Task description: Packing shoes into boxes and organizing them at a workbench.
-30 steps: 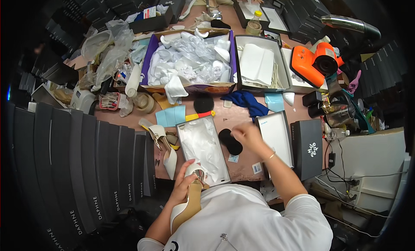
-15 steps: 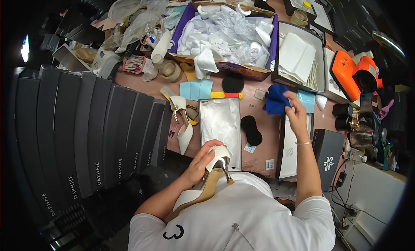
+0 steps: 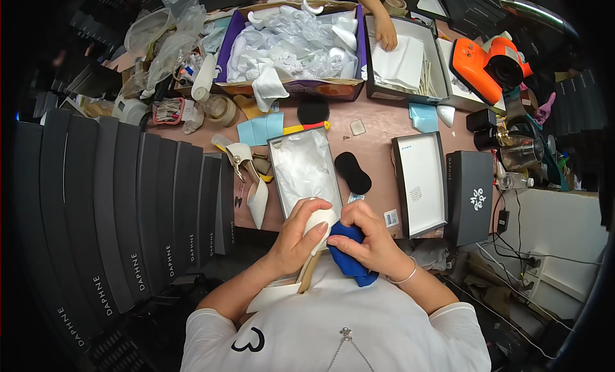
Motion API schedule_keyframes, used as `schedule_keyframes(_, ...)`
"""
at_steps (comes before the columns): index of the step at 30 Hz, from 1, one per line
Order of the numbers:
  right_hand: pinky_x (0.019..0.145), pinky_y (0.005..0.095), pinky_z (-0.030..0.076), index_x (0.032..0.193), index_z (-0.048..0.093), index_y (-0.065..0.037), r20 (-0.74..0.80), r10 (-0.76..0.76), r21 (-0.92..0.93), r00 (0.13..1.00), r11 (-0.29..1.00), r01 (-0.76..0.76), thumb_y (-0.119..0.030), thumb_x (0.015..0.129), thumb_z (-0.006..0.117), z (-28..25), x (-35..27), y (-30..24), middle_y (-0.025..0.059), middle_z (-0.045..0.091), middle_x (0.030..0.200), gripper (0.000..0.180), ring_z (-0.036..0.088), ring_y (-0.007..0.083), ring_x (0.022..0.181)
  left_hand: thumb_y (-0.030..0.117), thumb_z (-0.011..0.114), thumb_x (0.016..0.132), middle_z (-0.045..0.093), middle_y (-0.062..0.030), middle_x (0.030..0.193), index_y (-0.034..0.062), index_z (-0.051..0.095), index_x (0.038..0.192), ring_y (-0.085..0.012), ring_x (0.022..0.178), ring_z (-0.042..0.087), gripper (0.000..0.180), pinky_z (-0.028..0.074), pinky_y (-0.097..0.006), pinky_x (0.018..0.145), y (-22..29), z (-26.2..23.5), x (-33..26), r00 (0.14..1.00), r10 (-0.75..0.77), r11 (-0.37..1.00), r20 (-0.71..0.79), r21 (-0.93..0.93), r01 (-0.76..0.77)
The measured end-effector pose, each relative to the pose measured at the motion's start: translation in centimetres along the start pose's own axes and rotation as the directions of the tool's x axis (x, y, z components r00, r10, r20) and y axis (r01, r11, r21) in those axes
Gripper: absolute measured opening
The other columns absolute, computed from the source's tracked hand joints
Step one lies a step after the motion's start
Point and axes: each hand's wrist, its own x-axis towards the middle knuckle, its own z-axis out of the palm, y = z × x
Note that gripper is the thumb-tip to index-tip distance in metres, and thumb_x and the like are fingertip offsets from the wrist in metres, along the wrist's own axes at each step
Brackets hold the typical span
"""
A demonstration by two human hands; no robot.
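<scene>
Close up, both hands work a cream shoe with a blue cloth.
Left hand clasps the cream shoe; right hand pinches the blue cloth against it. Just beyond lies an open shoebox lined with white paper; farther off, a purple box heaped with tissue. The shoe's heel end is hidden.

The shoe in the hands is showing cream white with a tan sole, and the cloth against it is showing deep blue. The open box on the brownish-pink tabletop is showing white tissue inside a dark rim. A second cream shoe is lying at the tabletop's left edge. Two black oval pads are lying nearby. The purple-walled box at the far edge is brimming with white paper. An orange and black tool is sitting toward the far right corner.
</scene>
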Motion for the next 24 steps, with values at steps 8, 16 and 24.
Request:
schedule_keyframes(8,0.082,0.026,0.042,0.107,0.048,-0.006,0.205,0.095,0.177,0.974,0.975,-0.133,-0.021,0.081,0.077,0.7,0.1,0.4,0.0032,0.05,0.093,0.042,0.049,0.0131,0.088,0.018,0.049,0.095,0.051,-0.0165,0.113,-0.0006,0.049,0.122,-0.0277,0.104,0.054,0.033,0.041,-0.033,0.093,-0.2,0.2,-2.4,0.999,-0.051,0.999,0.001,0.011,0.051)
schedule_keyframes(16,0.083,0.025,0.044,0.107,0.046,-0.006,0.071,0.23,0.297,0.97,0.924,-0.241,-0.018,0.083,0.075,-0.1,-0.8,4.3,0.002,0.051,0.095,0.039,0.05,0.0094,0.09,0.023,0.046,0.096,0.051,-0.008,0.117,0.0006,0.043,0.129,-0.0138,0.108,0.048,0.04,0.037,-0.027,0.096,0.0,-0.1,-3.0,0.988,-0.145,0.883,-0.058,-0.458,0.103)
schedule_keyframes(24,0.082,0.03,0.047,0.095,0.061,-0.002,-0.098,-0.205,0.012,0.974,0.978,0.207,-0.008,0.076,0.074,-0.9,-0.4,-0.8,0.0119,0.061,0.098,0.023,0.059,0.021,0.089,0.025,0.044,0.098,0.051,-0.0072,0.119,0.002,0.041,0.131,-0.0115,0.107,0.048,0.04,0.038,-0.025,0.094,-0.8,-0.1,-3.0,0.987,-0.149,0.857,-0.059,-0.506,0.1)
